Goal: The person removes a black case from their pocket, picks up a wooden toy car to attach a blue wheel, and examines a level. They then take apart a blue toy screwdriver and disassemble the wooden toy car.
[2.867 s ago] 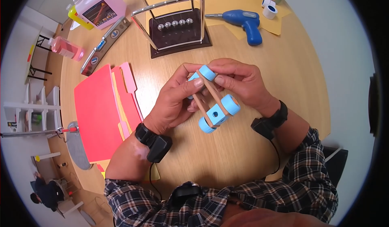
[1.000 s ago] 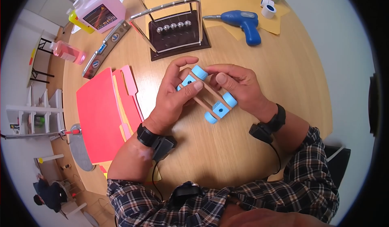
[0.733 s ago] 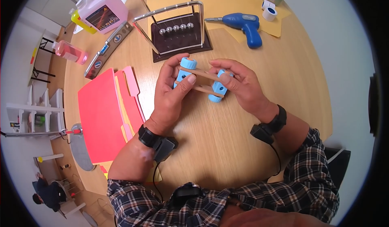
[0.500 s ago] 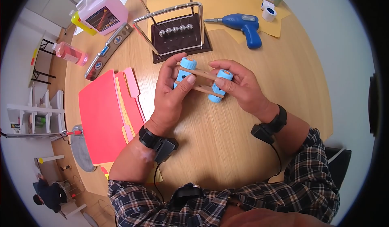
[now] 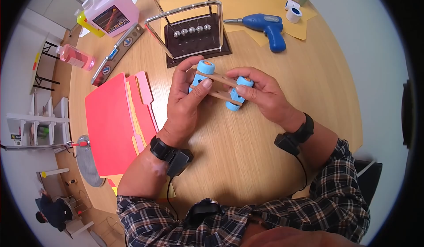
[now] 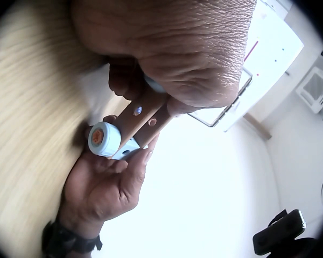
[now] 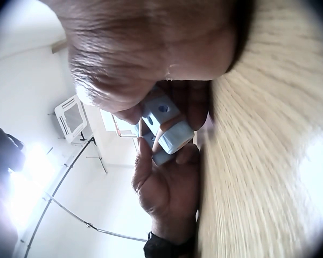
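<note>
My left hand and right hand pinch opposite ends of a wooden-slatted, blue-wheeled toy frame above the counter — light, rigid, probably best held by its wheels.

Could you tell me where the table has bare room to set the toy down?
Bare wood lies between both hands and the person's shirt, and right of the blue drill. It is crowded by the red folders and Newton's cradle.
</note>
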A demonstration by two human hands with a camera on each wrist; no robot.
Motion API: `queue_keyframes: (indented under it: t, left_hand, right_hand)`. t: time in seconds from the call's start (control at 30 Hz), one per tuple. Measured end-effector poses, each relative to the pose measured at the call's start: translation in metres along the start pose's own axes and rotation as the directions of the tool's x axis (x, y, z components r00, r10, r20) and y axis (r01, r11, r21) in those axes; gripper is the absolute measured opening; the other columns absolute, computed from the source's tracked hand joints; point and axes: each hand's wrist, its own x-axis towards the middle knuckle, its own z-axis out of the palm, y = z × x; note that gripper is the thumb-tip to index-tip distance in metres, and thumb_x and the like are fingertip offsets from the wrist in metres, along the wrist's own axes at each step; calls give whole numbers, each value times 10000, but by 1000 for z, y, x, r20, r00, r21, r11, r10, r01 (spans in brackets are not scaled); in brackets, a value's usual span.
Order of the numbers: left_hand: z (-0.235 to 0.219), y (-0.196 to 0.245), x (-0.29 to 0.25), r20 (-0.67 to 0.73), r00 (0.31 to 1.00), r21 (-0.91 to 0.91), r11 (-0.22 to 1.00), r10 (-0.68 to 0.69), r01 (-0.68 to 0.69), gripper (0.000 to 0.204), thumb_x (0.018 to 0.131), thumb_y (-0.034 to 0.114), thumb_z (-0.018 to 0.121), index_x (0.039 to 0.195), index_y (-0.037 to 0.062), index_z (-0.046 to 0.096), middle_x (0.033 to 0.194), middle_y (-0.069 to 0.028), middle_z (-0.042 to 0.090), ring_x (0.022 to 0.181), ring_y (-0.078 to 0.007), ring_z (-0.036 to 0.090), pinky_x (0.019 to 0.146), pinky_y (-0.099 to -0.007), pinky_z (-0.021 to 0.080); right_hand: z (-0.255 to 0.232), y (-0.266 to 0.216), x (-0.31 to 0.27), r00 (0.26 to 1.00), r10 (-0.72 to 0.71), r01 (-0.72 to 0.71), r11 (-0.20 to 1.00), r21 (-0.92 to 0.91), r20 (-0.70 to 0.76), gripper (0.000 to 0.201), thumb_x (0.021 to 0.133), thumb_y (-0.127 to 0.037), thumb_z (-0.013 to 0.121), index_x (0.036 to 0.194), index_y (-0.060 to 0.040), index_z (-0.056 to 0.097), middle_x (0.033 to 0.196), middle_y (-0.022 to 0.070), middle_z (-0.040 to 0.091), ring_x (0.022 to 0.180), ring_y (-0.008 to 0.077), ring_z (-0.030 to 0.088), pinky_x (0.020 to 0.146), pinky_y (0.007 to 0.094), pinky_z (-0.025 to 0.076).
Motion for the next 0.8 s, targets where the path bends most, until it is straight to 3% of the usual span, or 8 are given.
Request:
queue_keyframes:
  t: [0.13,0.23,0.3,0.37,0.57,0.63,0.7,0.8]
  left_hand:
    - [0,3,-1,15,1000,-10,1000,-14,14,538,1074,162,698,1552,161,450,1298,-62,611,1109,-141,613,847,-302,522]
    - [3,1,0,18,1000,-6,1000,-11,11,530,1080,135,688,1550,171,446,1298,-64,617,1120,-143,613,898,-312,520]
    - [3,-7,3,-1,997,33,997,76,-76,523,1082,159,705,1533,138,442,1233,-54,658,1081,-113,609,907,-289,508]
    - [2,-6,5,8,998,66,996,59,-59,523,1083,164,703,1533,136,436,1226,-52,653,1066,-111,613,874,-287,516]
    - [7,-4,15,-18,1000,79,997,-24,25,516,1075,151,690,1526,121,440,1204,-57,633,1018,-137,641,804,-299,547]
    - [12,-5,15,-33,999,62,997,-37,39,508,1068,136,686,1519,114,453,1200,-54,625,1018,-154,648,820,-320,557]
    - [-6,-19,30,-32,999,86,996,-29,31,467,1080,150,656,1505,115,465,1158,-47,618,952,-160,656,722,-326,561]
    - [-1,-16,32,-51,998,116,992,-48,54,411,1093,161,626,1478,89,500,1125,-48,633,959,-165,663,730,-340,571]
  right_hand:
    - [2,5,1,997,-51,51,999,-7,-58,421,1103,-171,663,1491,-19,602,1192,23,623,1004,104,604,924,282,529]
    - [0,5,1,999,-25,25,1000,-10,-44,437,1092,-156,665,1499,-15,594,1277,48,623,1057,126,637,959,305,541]
    - [0,1,3,999,-14,14,1000,-2,-40,438,1087,-151,664,1497,-13,594,1308,60,628,1095,134,649,969,311,544]
    - [0,0,5,999,-7,7,1000,11,-33,440,1082,-145,663,1496,-12,594,1338,73,632,1133,143,660,979,317,548]
    - [-12,12,23,999,6,-6,1000,11,-39,397,1067,-178,700,1415,3,640,1197,66,723,1091,131,692,936,301,565]
    - [-13,13,25,998,-50,48,998,-49,-33,371,1059,-192,719,1371,2,663,1100,47,747,1046,115,701,899,285,569]
    - [-16,32,46,996,-87,87,996,-25,-18,350,1054,-195,726,1346,-8,682,1087,49,747,1010,108,697,872,282,571]
    - [-14,37,45,987,-145,137,986,-95,-75,321,1042,-222,741,1288,-19,715,1039,35,731,931,99,668,828,283,564]
